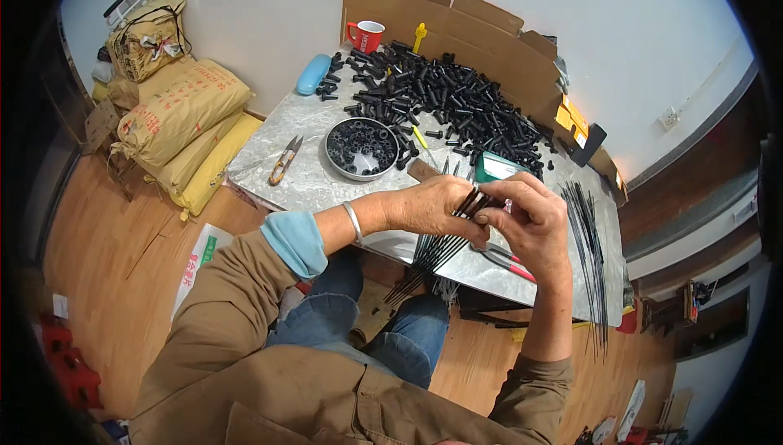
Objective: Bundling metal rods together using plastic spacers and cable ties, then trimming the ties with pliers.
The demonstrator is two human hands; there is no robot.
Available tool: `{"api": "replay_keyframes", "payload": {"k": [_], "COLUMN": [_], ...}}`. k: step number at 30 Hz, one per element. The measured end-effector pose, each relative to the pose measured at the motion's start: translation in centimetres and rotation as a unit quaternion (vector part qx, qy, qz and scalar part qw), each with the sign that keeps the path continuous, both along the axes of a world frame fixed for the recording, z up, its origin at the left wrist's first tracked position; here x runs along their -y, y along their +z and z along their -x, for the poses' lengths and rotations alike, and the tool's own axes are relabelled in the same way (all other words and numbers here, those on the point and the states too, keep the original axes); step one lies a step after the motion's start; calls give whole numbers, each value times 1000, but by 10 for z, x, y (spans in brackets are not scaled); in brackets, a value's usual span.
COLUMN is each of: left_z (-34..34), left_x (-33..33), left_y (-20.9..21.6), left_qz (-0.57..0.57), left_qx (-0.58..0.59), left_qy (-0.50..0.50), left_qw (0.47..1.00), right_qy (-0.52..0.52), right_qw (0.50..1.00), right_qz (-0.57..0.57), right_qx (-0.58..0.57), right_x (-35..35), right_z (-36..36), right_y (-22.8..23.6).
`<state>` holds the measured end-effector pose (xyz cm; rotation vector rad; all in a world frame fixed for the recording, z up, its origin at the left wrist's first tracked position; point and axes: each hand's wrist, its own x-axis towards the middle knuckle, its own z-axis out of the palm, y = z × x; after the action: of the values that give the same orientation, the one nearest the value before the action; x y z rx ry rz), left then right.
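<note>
With our left hand we grasp 1 bundle of thin black rods in front of us, over the near edge of the table, its lower ends fanning toward 7 o'clock. Our right hand, fingers curled, meets its upper ends; we cannot tell whether it grips them. From our hands, a heap of black parts lies at 12 o'clock, a bowl of small black pieces at 10, snips farther out near 9, red-handled pliers near 5, and loose rods at 4.
</note>
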<state>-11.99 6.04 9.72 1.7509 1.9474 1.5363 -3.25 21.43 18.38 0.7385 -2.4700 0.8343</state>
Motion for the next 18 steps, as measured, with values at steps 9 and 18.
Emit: {"api": "replay_keyframes", "payload": {"k": [9, 18], "left_z": [-2, -16], "left_x": [1, -2], "left_y": [4, -73], "left_qz": [45, 54], "left_qx": [62, -200], "left_qy": [-19, 96], "left_qw": [997, 973], "right_qy": [-14, -48], "right_qw": [1000, 992], "right_qz": [5, -15], "right_qx": [-5, -117], "right_x": [3, 11], "right_z": [3, 8], "right_y": [-5, -19]}}
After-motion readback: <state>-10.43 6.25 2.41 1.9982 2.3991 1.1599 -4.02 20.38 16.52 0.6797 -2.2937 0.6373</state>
